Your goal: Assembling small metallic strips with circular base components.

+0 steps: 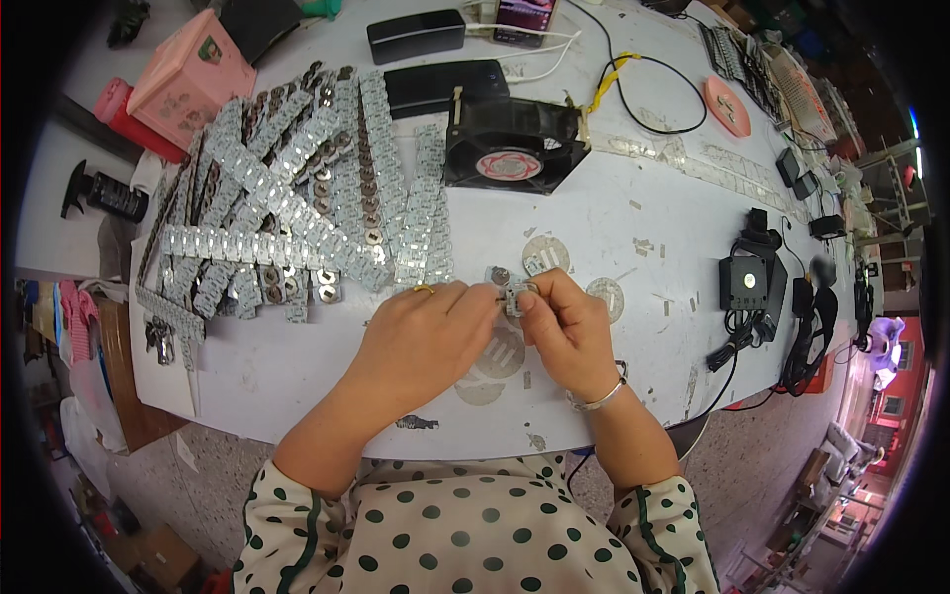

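Here's my spotted top (pixel 460 540) right up against the near edge of the bench (pixel 653 396), and a dark scrap (pixel 418 423) lies just in from that edge. Now my hands, out in front of me over the middle of the bench, close together! My left hand (pixel 421 332), ring on one finger, has its fingers curled in and its fingertips pinching the left side of a small metal piece (pixel 514 298). My right hand (pixel 569 332), bracelet (pixel 597 397) at the wrist, grips the other side between thumb and forefinger. The piece sits right between them, partly covered by my fingers.

Grey round patches (pixel 603 298) dot the bench around my hands. Over to the left, a big heap of metal strips (pixel 287 208), crossing and overlapping every which way, silver with brownish rows among them. On the right, a black box (pixel 744 285) with cables bunched below it.

Farther out, beyond my hands, a black fan (pixel 515 144) stands with a red-and-white centre, just beside the heap. Behind it, a long dark case (pixel 445 87); up to the left, a pink bin (pixel 193 84); away to the right, a pink dish (pixel 714 94) holding small bits. Farthest of all, a lit phone (pixel 522 20) at the top.
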The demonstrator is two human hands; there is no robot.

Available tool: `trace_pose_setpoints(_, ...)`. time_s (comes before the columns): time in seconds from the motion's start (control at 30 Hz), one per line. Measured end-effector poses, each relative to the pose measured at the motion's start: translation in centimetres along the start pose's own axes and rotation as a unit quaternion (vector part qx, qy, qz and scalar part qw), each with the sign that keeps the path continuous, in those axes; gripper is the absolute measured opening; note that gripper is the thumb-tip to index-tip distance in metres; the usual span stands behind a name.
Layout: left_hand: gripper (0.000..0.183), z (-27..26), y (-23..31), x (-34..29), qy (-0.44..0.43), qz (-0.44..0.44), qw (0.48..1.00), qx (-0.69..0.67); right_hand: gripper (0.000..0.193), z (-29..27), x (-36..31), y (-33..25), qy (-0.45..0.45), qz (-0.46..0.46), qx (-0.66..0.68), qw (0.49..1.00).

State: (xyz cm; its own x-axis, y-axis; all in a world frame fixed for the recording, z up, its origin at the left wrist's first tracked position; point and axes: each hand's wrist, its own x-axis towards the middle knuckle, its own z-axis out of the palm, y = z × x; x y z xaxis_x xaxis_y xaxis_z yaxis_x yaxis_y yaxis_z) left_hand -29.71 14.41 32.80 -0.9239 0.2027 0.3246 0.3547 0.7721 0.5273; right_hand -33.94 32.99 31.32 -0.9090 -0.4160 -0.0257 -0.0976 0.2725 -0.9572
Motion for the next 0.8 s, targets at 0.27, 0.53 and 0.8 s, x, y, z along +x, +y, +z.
trace_pose_setpoints(0.27, 0.013, 1.1, -0.2, 0.3, 0.069, 0.004, 0.997, 0.044, 0.016, -0.3, 0.4, -0.1, -0.023, 0.138, 0.204, 0.969)
trace_pose_setpoints(0.53, 0.020, 1.6, 0.1, 0.3, 0.023, 0.023, 0.998, 0.061, 0.017, -0.2, 0.6, 0.1, -0.007, 0.152, 0.254, 0.955)
trace_pose_setpoints(0.8, 0.026, 0.5, 0.0, -0.2, -0.015, -0.002, 0.998, 0.069, 0.017, -2.0, 0.5, 0.6, 0.016, 0.038, -0.051, 0.998)
